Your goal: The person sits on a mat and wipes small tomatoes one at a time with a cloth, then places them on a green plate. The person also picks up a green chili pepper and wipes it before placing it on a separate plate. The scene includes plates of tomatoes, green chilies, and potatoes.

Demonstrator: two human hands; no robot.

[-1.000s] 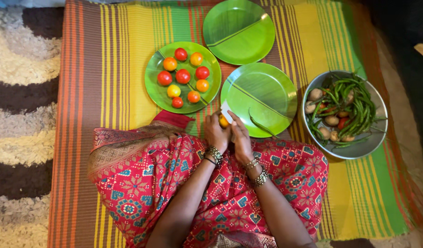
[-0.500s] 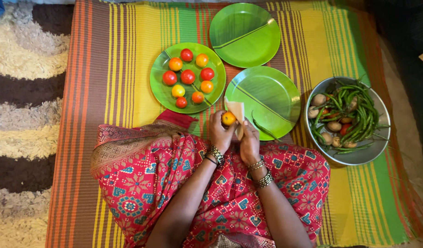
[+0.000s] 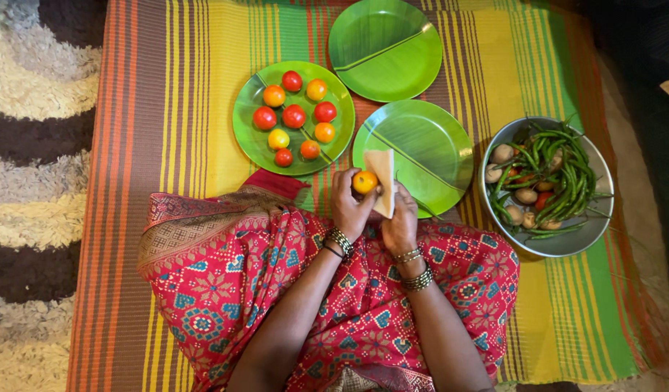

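Note:
My left hand [image 3: 348, 201] holds a small orange-yellow tomato [image 3: 363, 181] up between its fingers. My right hand [image 3: 400, 221] holds a pale folded cloth [image 3: 383, 178] against the right side of that tomato. Both hands hover over my lap in red patterned fabric, just in front of the near green plate [image 3: 436, 138]. A single green chilli [image 3: 422, 205] lies on that plate, partly hidden by the cloth. To the left, another green plate [image 3: 246, 138] carries several red, orange and yellow tomatoes [image 3: 294, 116].
A third green plate [image 3: 385, 47] lies bare at the far side. A steel bowl [image 3: 567, 243] at the right holds green chillies, small potatoes and a few tomatoes. Everything rests on a striped mat [image 3: 175, 109]; a shaggy rug [image 3: 29, 145] lies to the left.
The tomato has turned up into clear view in my left hand. The cloth has unfolded larger and moved up beside it in my right hand.

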